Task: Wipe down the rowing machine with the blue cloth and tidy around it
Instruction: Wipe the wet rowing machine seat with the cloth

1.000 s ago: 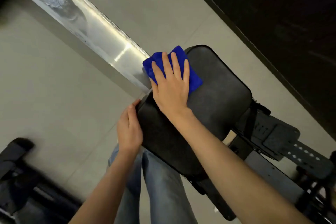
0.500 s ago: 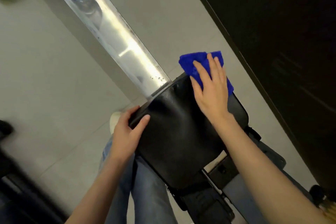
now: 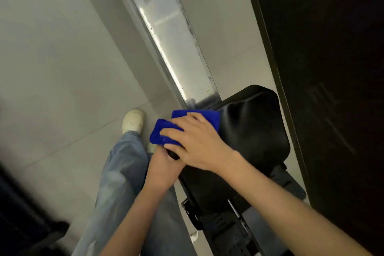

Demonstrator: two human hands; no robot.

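- A dark, blurred piece of equipment [image 3: 25,224] is seen at the lower left of the pale grey tiled floor [image 3: 52,68]; what it is cannot be told.
- A white shoe [image 3: 133,121] and a faded blue jeans leg [image 3: 118,183] are planted on the floor beside the machine, presumably so that the seat can be reached from its side.
- The left hand [image 3: 163,169] is set at the near left corner of the black padded seat [image 3: 253,137]. Its fingers, partly hidden under the other hand, appear clenched round that corner, most likely so that the seat is kept from rolling while wiped.
- The bright blue folded cloth [image 3: 159,134] is found on the seat's left edge, overhanging it slightly, just beside the rail's lower end.
- The right hand [image 3: 197,141] is laid flat on the cloth, its fingers [image 3: 176,132] released and spread, so that the cloth is pressed down rather than grasped.
- On the long brushed-metal rail [image 3: 172,48], which runs up from the seat's far edge, smears and droplets are visible; it is judged not yet clean.
- A dark wall panel [image 3: 332,68] stands close along the right.
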